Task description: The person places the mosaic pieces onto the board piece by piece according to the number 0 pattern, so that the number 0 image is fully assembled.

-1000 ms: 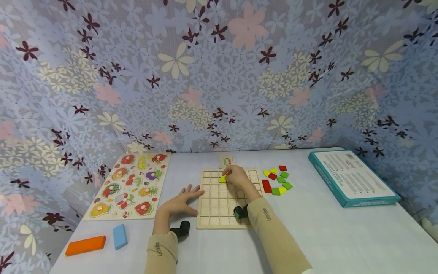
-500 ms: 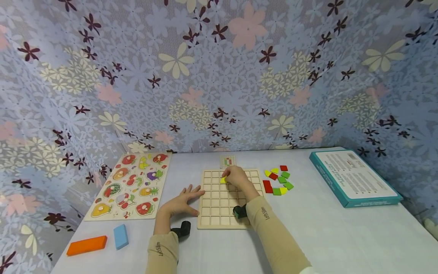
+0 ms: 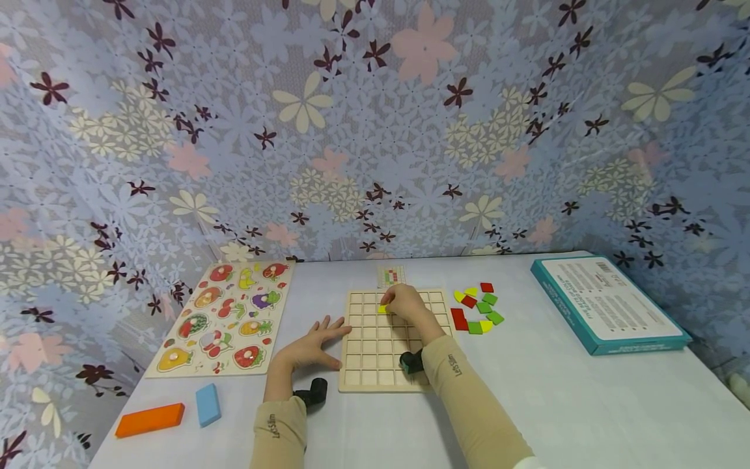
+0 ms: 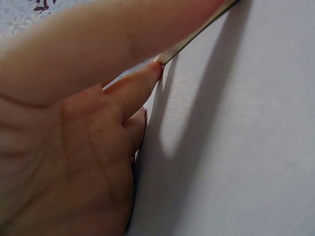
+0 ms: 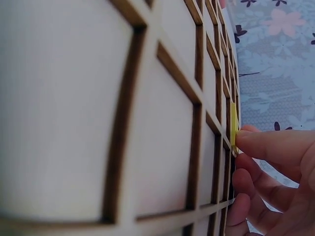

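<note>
Right hand: the right hand [image 3: 406, 303] rests over the far rows of the wooden grid board [image 3: 375, 355], fingers bent, fingertips [image 5: 256, 142] pinching the yellow tile [image 3: 383, 309] at its edge.
Yellow tile: it sits at a cell in the second row from the far edge, left of the board's middle; in the right wrist view the yellow tile [image 5: 234, 128] stands a little above the cell walls, so it looks not fully seated, though I cannot tell for certain.
Left hand: the left hand [image 3: 310, 344] lies flat and spread on the counter [image 3: 556, 404], holding nothing, fingertips touching the board's left edge; the left wrist view shows the palm [image 4: 64, 162] down on the counter.
Doing it well: my judgement is that the tile should be squared to the cell walls first, then pressed down evenly with one fingertip rather than tipped in by a corner; the flat left hand should brace the board so it does not slide.
Loose pieces: a cluster of red, green and yellow tiles [image 3: 476, 307] lies just right of the board.
Pattern card: a small card [image 3: 391, 275] lies just beyond the board's far edge.
Other things: a fruit peg puzzle [image 3: 225, 317] to the left, an orange block [image 3: 149, 419] and a blue block [image 3: 208, 404] near the front left, a teal box [image 3: 609, 303] well to the right.
</note>
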Demonstrator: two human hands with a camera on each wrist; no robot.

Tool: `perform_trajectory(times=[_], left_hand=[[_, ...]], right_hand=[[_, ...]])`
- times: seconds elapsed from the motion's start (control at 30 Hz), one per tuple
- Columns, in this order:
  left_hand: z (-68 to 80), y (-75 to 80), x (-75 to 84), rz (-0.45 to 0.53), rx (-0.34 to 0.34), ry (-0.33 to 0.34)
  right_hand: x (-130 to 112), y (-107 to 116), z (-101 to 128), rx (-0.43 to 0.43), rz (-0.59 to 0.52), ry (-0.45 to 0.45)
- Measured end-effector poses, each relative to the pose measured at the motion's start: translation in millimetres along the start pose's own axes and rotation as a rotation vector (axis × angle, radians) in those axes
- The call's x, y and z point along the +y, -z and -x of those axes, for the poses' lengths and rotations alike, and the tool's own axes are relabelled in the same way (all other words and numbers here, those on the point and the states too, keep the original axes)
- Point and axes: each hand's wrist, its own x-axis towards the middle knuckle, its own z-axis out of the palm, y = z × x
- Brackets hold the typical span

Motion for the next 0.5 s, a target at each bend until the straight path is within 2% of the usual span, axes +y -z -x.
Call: perform_trajectory(times=[0.5], left_hand=[[0.7, -0.8, -0.1, -0.009, -0.012, -0.005]], right_hand=[[10.7, 9.0, 6.4, -0.015, -0.186, -0.001]])
